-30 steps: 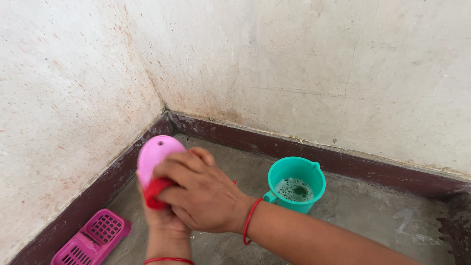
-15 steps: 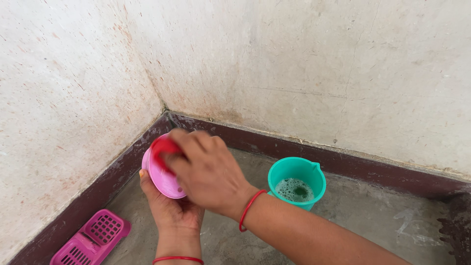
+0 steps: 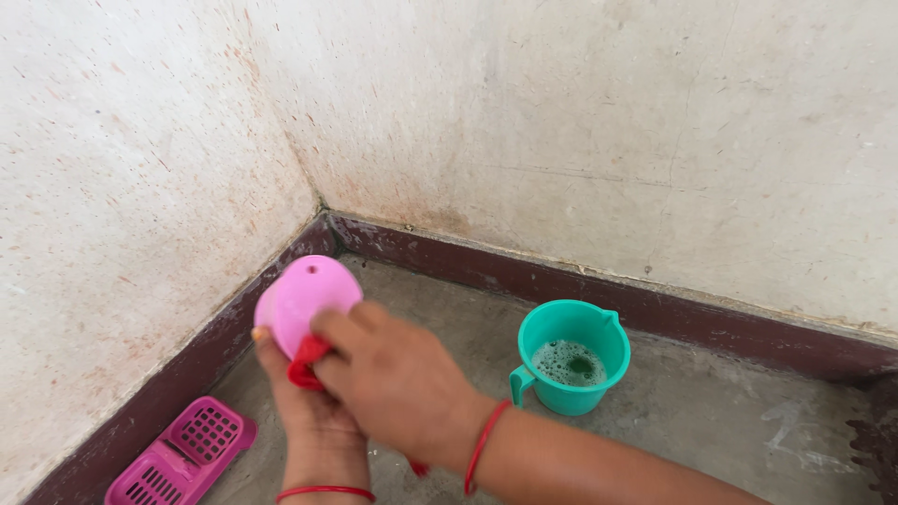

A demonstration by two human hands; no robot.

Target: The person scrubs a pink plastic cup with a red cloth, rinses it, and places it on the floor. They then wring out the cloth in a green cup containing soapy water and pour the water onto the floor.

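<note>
head view: pink dish (image 3: 307,297) held up left of the green mug (image 3: 571,359), near the wall corner. left hand (image 3: 304,402) cups it from below, fingers closed round its edge. right hand (image 3: 398,383) presses a red cloth (image 3: 307,360) to it. likely light, stiff plastic, slippery when soapy; the rim gives the surest hold. pink tray (image 3: 178,454) lies far left of the mug.

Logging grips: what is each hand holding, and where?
Left hand holds the pink oval plastic lid by its lower edge; right hand pinches a red cloth against it.
</note>
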